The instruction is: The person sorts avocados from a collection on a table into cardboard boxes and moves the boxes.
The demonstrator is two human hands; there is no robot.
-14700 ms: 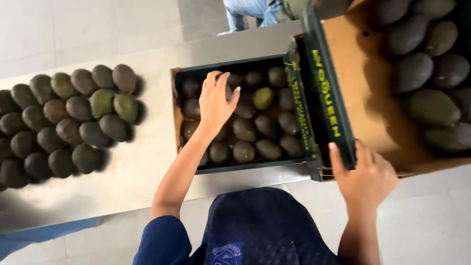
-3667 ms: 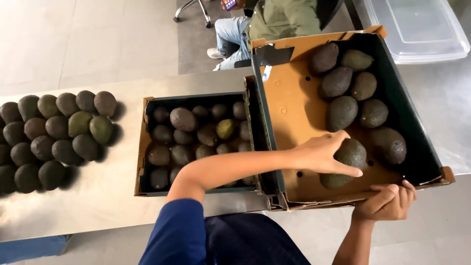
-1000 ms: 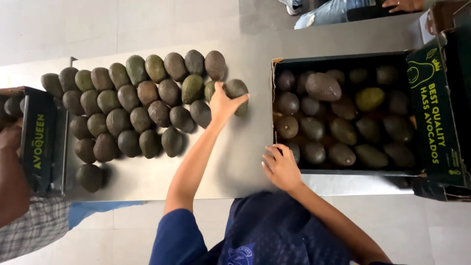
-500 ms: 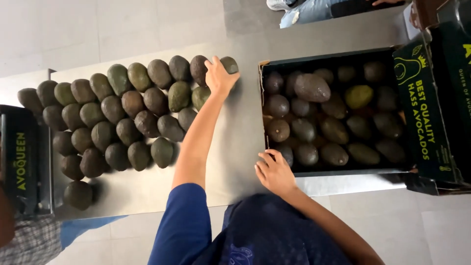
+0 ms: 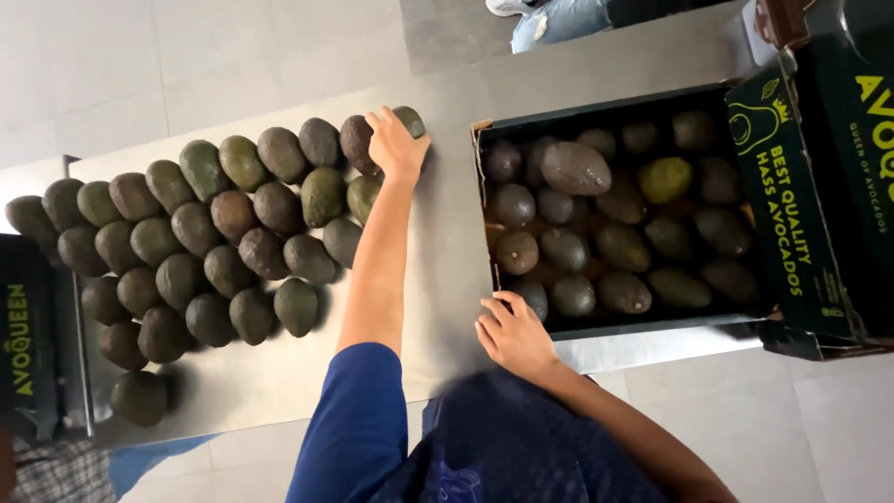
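- Both hands are out in front of me: my left hand [image 5: 396, 144] is stretched far forward and closed over a dark avocado [image 5: 408, 119], which sits on the metal table [image 5: 447, 242] at the far right end of the rows.
- That avocado touches the brownish one just to its left, at the end of the back row of laid-out avocados [image 5: 205, 242].
- My right hand [image 5: 512, 333] rests at the near left corner of the black cardboard box [image 5: 652, 328]; the fingers are loosely spread and hold nothing, their tips touching the box's rim.
- Inside the box lie loose avocados [image 5: 605, 224], mostly dark, with one greener one toward the far right and a large one lying across the top at the far left.
- A second box with green print [image 5: 801, 205] stands tilted against the right side of the first.
- Another dark box [image 5: 28, 335] sits at the left end of the table, beside the rows.
- One avocado [image 5: 140, 399] lies alone at the near left, apart from the rows.
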